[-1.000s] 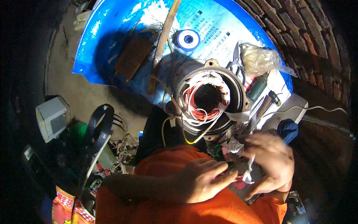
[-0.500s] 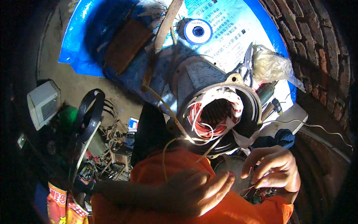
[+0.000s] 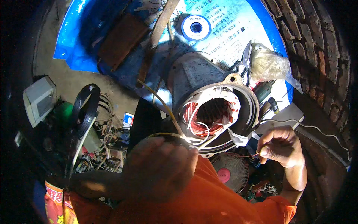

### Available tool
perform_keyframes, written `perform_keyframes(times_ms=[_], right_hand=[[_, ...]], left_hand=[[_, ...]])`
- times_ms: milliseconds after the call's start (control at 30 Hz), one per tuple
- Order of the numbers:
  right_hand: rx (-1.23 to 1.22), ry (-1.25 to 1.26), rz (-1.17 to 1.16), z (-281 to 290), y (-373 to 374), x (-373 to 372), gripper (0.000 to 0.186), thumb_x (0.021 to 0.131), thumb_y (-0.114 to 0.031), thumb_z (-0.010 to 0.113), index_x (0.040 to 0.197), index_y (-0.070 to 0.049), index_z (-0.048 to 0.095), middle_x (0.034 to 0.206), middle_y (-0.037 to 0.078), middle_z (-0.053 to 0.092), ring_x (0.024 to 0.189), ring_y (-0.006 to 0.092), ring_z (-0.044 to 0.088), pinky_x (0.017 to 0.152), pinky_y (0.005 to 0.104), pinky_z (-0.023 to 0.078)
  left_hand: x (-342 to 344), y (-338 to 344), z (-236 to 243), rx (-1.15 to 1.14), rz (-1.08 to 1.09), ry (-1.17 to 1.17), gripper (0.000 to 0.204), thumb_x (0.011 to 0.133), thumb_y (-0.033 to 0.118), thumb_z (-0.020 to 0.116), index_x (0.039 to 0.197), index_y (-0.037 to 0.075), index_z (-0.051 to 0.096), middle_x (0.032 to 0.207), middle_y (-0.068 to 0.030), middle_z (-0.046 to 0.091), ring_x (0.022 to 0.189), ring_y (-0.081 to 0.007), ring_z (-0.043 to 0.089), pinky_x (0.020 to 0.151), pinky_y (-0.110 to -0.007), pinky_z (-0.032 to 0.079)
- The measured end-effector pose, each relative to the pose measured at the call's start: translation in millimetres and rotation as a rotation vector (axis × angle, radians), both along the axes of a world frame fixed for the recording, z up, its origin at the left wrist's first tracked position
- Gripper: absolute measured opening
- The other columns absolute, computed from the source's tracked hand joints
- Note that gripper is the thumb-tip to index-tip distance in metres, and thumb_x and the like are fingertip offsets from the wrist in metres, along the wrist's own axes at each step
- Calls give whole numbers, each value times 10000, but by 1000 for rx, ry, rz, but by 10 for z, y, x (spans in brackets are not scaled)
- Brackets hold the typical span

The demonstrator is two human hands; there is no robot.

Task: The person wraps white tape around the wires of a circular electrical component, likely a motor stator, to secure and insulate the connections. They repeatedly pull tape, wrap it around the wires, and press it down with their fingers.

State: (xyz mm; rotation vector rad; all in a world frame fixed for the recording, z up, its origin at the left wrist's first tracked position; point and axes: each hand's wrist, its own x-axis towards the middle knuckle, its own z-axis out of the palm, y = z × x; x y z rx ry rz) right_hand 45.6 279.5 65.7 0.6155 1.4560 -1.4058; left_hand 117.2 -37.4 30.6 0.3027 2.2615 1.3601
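Note:
A motor housing (image 3: 197, 69) lies on its side, its open end toward me. Inside it a ring of red copper winding (image 3: 191, 114) is bound with white tape, and pale leads come out at the lower edge. My right hand (image 3: 281, 147), right of the opening, pinches a thin copper-coloured wire (image 3: 246, 155) between thumb and fingers. My left hand (image 3: 162, 168) is dark and smeared by motion, just below the housing by the yellowish sleeved lead (image 3: 160, 98). Whether it holds anything is hidden.
On the blue-and-white sheet are a solder spool (image 3: 187, 33), scissors (image 3: 246, 56), a plastic bag (image 3: 266, 65) and a brown block (image 3: 123, 41). A fan (image 3: 238, 177) stands below. Black coiled cable (image 3: 84, 123) hangs left; a brick wall (image 3: 309, 52) rises right.
My left hand has moved left and up toward the leads. My right hand has moved up and slightly right, with the thin wire now stretched out to its left. The view has shifted slightly.

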Motion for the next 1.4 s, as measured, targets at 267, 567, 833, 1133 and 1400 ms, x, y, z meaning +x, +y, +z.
perform_keyframes(times_ms=[267, 567, 833, 1133, 1400], right_hand=[[-61, -91, 57, -94, 32, -93, 136, 900, -59, 748, 966, 33, 673, 854, 84, 696, 693, 133, 678, 645, 263, 557], [-335, 291, 322, 14, 87, -180, 73, 851, -11, 771, 874, 5, 704, 794, 111, 699, 690, 209, 687, 580, 293, 508], [-372, 719, 772, 145, -122, -196, 252, 797, -116, 795, 1034, -70, 722, 897, 93, 709, 648, 216, 676, 514, 313, 505], [-122, 616, 535, 203, -128, -157, 95, 788, -76, 819, 799, -95, 726, 758, 34, 711, 592, 150, 647, 541, 256, 473], [220, -91, 254, 247, -431, -464, 45, 893, -4, 727, 883, 17, 689, 769, 31, 679, 664, 59, 618, 569, 201, 466]], left_hand=[[130, -23, -83, 153, 231, -375, 197, 905, 149, 682, 1061, 30, 691, 916, -104, 691, 885, -216, 678, 725, -334, 525], [13, 211, 140, 528, 210, -755, 188, 938, 132, 678, 1077, 5, 675, 856, -102, 695, 786, -200, 687, 663, -325, 543], [-77, 368, 140, 546, 171, -846, 191, 992, 159, 646, 897, -7, 630, 662, -70, 591, 545, -155, 541, 517, -333, 420], [15, 309, 54, 654, 171, -1061, 262, 1017, 212, 613, 844, 17, 585, 686, -22, 519, 617, -124, 495, 569, -319, 402], [151, 167, 76, 741, -30, -1001, 237, 1012, 238, 621, 1070, 12, 580, 858, -84, 665, 790, -179, 673, 729, -324, 538]])
